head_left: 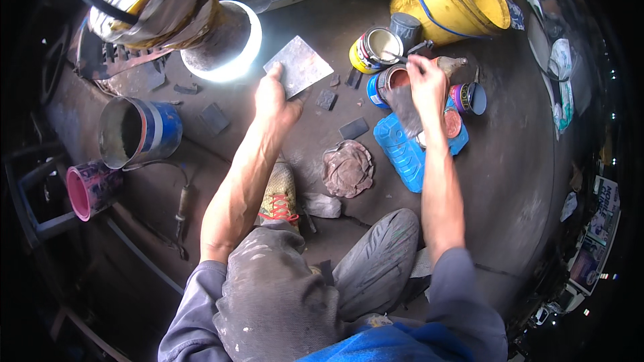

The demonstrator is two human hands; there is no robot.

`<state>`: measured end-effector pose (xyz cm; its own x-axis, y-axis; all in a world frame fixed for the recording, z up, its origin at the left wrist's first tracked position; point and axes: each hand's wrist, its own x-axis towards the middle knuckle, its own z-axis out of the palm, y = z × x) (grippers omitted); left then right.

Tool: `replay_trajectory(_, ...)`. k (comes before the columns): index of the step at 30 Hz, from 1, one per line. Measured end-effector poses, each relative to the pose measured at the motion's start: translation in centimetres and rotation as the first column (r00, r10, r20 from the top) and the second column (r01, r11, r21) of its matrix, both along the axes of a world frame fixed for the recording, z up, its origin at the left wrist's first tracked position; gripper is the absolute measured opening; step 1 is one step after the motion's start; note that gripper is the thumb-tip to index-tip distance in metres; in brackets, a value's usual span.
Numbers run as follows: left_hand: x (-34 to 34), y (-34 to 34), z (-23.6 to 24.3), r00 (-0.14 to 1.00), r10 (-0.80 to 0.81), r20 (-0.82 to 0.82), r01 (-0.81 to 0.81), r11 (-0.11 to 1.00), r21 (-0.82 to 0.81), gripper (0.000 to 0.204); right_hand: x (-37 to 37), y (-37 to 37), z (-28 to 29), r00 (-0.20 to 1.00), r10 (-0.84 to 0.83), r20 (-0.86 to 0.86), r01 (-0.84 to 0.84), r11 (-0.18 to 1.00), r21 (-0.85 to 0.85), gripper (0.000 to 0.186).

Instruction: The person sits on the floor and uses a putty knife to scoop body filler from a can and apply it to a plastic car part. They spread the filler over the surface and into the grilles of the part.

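My left hand (pixel 276 97) grips a square, pale grey plate (pixel 298 67) by its lower left corner, near the bright lamp (pixel 213 66). My right hand (pixel 428 84) pinches a thin tool (pixel 402 58) that reaches to an open can of cream-coloured paste (pixel 384 43) with a yellow label. A dark grey flat piece (pixel 404 110) hangs below that hand; I cannot tell if it is held. Under and beside my right hand are an open can of reddish paste (pixel 380 92), a purple-labelled can (pixel 461 97) and a blue plastic piece (pixel 400 151).
A yellow bucket (pixel 417 1) stands at the back right, a blue bucket (pixel 161 131) and pink container (pixel 92 191) at the left. A crumpled cloth (pixel 347 167), small dark blocks (pixel 353 127) and a hose (pixel 183 204) lie on the floor around my shoe (pixel 278 198).
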<state>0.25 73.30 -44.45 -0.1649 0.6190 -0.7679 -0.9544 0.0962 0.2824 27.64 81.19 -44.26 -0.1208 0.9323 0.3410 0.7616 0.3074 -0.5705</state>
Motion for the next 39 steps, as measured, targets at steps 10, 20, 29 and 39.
replay_trajectory(10, -0.9, 0.6, -1.6, 0.998, -0.023, -0.066, 0.027, 0.998, 0.058, 0.028, -2.5, 9.1, -3.2, 0.85, 0.116, 0.513, 0.055, 0.951, -0.306, 0.022)
replay_trajectory(20, 0.2, 2.7, -2.9, 0.983, -0.084, -0.163, 0.104, 0.987, 0.12, 0.032, 4.0, 9.9, -3.2, 0.932, -0.139, -0.333, -0.073, 0.831, -0.552, 0.01)
replay_trajectory(29, 6.1, 8.7, -4.4, 0.673, -0.231, -0.703, 0.368, 0.929, 0.046, 0.034, 3.3, 7.0, 7.6, 0.998, 0.023, 0.056, -0.013, 0.986, -0.166, 0.019)
replay_trajectory(39, 7.9, 8.2, 0.9, 0.86, -0.436, -0.265, 0.51, 0.726, 0.462, 0.037, 1.9, 3.2, 11.4, 0.926, 0.276, -0.259, -0.339, 0.908, -0.247, 0.016)
